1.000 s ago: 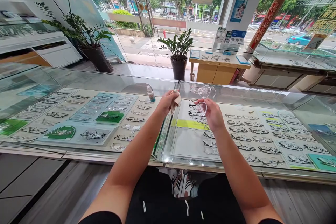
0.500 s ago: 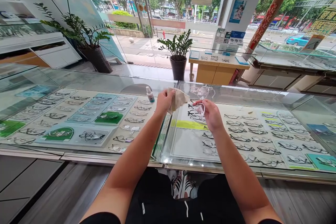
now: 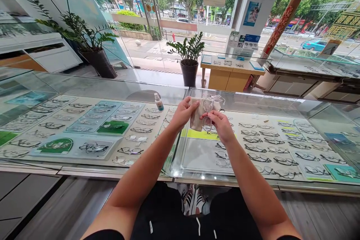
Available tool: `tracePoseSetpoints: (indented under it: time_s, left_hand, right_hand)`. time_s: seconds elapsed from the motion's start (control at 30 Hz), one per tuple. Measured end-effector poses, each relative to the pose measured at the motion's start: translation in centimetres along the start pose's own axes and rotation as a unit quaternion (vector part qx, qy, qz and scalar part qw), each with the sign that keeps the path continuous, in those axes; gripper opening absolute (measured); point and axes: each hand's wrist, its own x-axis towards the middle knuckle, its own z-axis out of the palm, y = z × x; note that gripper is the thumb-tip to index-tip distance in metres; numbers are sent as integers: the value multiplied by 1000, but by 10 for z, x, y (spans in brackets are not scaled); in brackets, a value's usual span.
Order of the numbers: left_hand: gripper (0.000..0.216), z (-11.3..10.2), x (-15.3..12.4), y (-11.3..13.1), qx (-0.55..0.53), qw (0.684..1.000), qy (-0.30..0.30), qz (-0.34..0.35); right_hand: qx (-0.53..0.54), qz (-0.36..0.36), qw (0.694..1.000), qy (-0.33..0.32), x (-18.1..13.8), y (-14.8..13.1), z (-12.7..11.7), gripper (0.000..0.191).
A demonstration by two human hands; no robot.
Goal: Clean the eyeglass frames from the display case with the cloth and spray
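Across the glass counter (image 3: 87, 172), reading from the left, you have a leaning potted plant (image 3: 99, 63) on the floor beyond the far edge, and under the glass, rows of eyeglasses laid out on pale trays. A green card (image 3: 56, 146) sits among them, with dark-rimmed glasses (image 3: 93, 147) just to its right. Further along, a small spray bottle (image 3: 159, 103) with a white top stands upright on the counter, near your left hand but apart from it. Your left hand (image 3: 184, 111) has its grip closed on a beige cloth (image 3: 196, 120), thumb on the upper face, the fabric hanging down in front of you. A second potted plant (image 3: 189, 74) stands on the floor past your hands. Just right of the cloth's hanging part are the clear-rimmed glasses (image 3: 207, 123), held up above the counter with the lenses one over the other (whether the cloth touches them, you cannot tell from here). Your right hand (image 3: 223, 125) has its grip pinched on those glasses, between thumb and fingers near the middle of the frame. To its right, more rows of glasses lie under the counter's top, ending near a teal card (image 3: 334, 174).
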Motion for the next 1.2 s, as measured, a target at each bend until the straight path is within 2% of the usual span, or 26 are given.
tracePoseSetpoints:
  time_s: [0.37,0.67,0.87,1.1,1.2]
  left_hand:
    - [53,0,-1,3,-66,996,-59,-9]
    - [47,-1,-1,0,-79,995,-45,-28]
    - [58,-5,-1,-1,-120,981,-119,-99]
    - [50,0,-3,0,-138,970,-176,-91]
    - [50,2,-5,-3,-144,968,-182,-95]
  right_hand:
    - [-10,14,1000,14,1,0,4,32]
    - [-6,21,1000,1,0,0,6,31]
    - [-7,25,999,-18,1,2,4,27]
    - [4,41,998,-49,1,3,4,34]
    - [23,54,997,-50,1,1,6,36]
